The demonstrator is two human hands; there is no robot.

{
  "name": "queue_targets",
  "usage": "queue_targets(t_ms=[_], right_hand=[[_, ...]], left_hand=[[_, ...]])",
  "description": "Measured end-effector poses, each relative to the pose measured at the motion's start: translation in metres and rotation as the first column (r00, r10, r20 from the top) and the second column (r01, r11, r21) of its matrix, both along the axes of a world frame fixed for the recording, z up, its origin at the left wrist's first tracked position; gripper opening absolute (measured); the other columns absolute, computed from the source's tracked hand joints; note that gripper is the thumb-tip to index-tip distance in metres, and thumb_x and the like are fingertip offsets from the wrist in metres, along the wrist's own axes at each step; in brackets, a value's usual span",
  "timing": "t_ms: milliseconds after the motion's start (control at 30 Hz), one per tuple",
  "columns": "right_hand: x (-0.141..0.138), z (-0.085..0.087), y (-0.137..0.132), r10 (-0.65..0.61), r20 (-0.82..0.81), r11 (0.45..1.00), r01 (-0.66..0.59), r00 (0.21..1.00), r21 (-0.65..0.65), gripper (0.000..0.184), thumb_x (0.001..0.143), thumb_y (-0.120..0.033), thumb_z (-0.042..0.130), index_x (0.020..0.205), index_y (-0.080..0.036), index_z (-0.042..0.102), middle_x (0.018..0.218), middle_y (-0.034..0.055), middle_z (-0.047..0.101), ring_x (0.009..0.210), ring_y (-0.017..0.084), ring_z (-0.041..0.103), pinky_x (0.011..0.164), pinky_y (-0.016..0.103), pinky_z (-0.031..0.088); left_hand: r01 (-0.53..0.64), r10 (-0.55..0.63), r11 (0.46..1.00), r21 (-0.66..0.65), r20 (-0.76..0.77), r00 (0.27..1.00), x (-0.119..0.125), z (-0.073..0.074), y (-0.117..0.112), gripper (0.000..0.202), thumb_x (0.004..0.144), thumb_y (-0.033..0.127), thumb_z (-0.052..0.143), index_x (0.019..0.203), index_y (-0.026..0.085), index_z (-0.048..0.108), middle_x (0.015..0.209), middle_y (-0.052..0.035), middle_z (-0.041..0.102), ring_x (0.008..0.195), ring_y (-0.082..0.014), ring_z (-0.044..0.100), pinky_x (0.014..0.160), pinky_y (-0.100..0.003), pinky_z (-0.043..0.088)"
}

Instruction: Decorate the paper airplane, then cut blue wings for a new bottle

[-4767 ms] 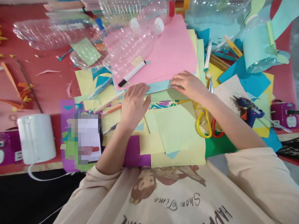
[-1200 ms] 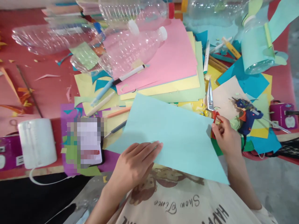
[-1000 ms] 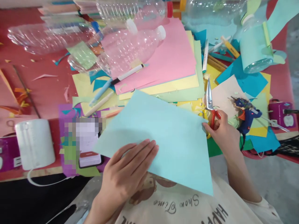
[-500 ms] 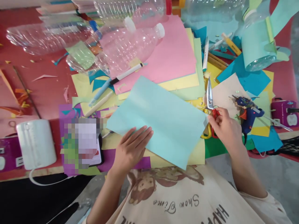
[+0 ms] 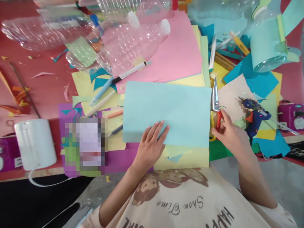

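A light blue sheet of paper lies nearly square to me on top of other coloured sheets. My left hand rests flat on its lower edge, fingers stretched out and a little apart. Just right of the sheet are scissors with silver blades pointing away from me and handles in red and yellow. My right hand has its thumb and forefinger closed on the red handle; the other fingers curl underneath and are partly hidden.
Clear plastic bottles lie across the back. Pink paper sits behind the blue sheet. At right are a blue glue gun and a bottle wrapped in pale blue. Markers and a white box-like object are at left.
The light blue sheet has turned from a slant to nearly straight, its left corner moving right. My left hand has slid right with it. My right hand stays at the scissors.
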State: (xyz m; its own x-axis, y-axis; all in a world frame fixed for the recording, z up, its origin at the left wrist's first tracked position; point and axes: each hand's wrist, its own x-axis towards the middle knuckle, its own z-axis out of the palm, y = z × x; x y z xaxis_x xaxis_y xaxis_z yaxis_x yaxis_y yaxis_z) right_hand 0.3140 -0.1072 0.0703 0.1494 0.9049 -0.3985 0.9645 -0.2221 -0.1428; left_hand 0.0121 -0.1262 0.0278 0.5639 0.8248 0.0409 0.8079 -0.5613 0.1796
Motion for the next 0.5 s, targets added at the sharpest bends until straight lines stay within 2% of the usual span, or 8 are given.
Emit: queue_targets(t_ms=[167, 300, 500], right_hand=[[-0.005, -0.009, -0.002, 0.032, 0.09, 0.993, -0.042, 0.995, 0.114, 0.074, 0.081, -0.045, 0.053, 0.144, -0.01, 0.039, 0.061, 0.0028, 0.066, 0.05, 0.022, 0.057, 0.046, 0.028, 0.029], [-0.008, -0.013, -0.001, -0.023, 0.087, 0.976, 0.004, 0.996, 0.216, 0.067, 0.077, -0.04, 0.054, 0.136, -0.008, 0.049, 0.056, 0.0013, 0.064, 0.051, 0.021, 0.058, 0.051, 0.03, 0.035], [0.01, -0.007, -0.001, -0.063, 0.1, 0.953, 0.031, 0.993, 0.302, 0.063, 0.077, -0.041, 0.053, 0.132, -0.01, 0.055, 0.054, 0.0016, 0.063, 0.051, 0.021, 0.056, 0.052, 0.031, 0.037]], left_hand=[[-0.033, 0.032, 0.998, -0.046, -0.015, 0.999, 0.007, 0.002, 0.007, 0.055, 0.087, 0.013, 0.052, 0.141, 0.017, 0.043, 0.145, -0.0164, 0.05, 0.133, -0.0297, 0.049, 0.105, -0.044, 0.042], [-0.038, 0.037, 0.997, -0.061, -0.012, 0.999, 0.007, 0.005, 0.01, 0.054, 0.089, 0.019, 0.053, 0.142, 0.019, 0.043, 0.147, -0.0171, 0.048, 0.133, -0.031, 0.049, 0.101, -0.044, 0.044], [-0.04, 0.038, 0.997, -0.069, -0.03, 0.999, 0.01, 0.01, 0.011, 0.055, 0.087, 0.019, 0.056, 0.141, 0.018, 0.044, 0.148, -0.0179, 0.046, 0.133, -0.0322, 0.049, 0.098, -0.044, 0.046]])
